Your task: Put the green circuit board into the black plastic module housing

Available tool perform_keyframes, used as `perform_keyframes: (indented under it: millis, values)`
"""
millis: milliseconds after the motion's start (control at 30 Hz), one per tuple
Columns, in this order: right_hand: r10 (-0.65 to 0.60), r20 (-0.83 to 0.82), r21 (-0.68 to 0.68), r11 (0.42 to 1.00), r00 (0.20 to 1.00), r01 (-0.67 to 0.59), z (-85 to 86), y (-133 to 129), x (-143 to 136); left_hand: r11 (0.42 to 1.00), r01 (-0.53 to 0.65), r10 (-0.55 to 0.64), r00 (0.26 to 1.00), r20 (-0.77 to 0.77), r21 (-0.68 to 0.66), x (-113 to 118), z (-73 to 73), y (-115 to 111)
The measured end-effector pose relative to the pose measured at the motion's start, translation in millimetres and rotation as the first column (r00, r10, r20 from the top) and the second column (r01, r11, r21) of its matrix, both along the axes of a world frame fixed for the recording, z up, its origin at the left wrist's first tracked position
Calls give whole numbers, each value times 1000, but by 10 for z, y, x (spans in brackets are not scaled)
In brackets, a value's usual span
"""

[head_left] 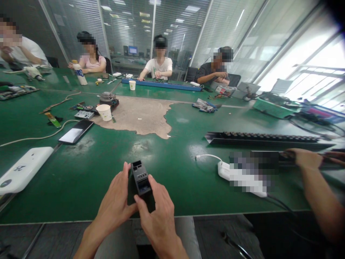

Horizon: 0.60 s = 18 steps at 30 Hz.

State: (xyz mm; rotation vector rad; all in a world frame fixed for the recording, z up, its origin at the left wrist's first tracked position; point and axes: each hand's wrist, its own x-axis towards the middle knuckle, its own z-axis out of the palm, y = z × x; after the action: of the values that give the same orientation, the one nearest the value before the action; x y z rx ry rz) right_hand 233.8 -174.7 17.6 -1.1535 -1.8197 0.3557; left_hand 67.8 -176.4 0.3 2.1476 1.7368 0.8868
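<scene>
A small black rectangular electronic box [140,177] is between my two hands, just above or on the green table near its front edge; I cannot tell whether it rests there. Its upper face has a row of small openings or buttons and a larger recess at the end nearest me. My left hand [115,198] lies along its left side, fingers fairly straight and thumb reaching toward the near end. On the other side, my right hand [159,208] grips the right edge with its fingers, the thumb at the near corner.
A phone [77,132] and a white power bank [25,169] lie on the left. Paper cups [104,112] stand farther back. At right are a white power strip [225,171], a long black rail [264,139], a green basket [275,108] and a neighbour's arm [315,180]. Several people sit opposite.
</scene>
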Motion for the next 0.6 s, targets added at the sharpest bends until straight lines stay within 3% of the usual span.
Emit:
perform_keyframes:
  millis: [100, 200, 367, 600]
  values:
    - [9, -52, 34, 999, 999, -7, 139, 20, 82, 1000, -7, 7, 1000, -10, -9, 0, -11, 2]
    - [-62, -65, 23, 998, 996, 64, 192, 78, 221, 999, -16, 15, 1000, -23, -40, 2, 4, 6]
    - [-177, -12, -8, 984, 984, 177, 49, 200, 431, 996, -19, 18, 1000, -12, -84, 16, 44, 12]
    - [-187, 25, -107, 976, 982, 188, -139, 224, 476, 998, -9, 9, 1000, -6, -67, 40, 73, 25]
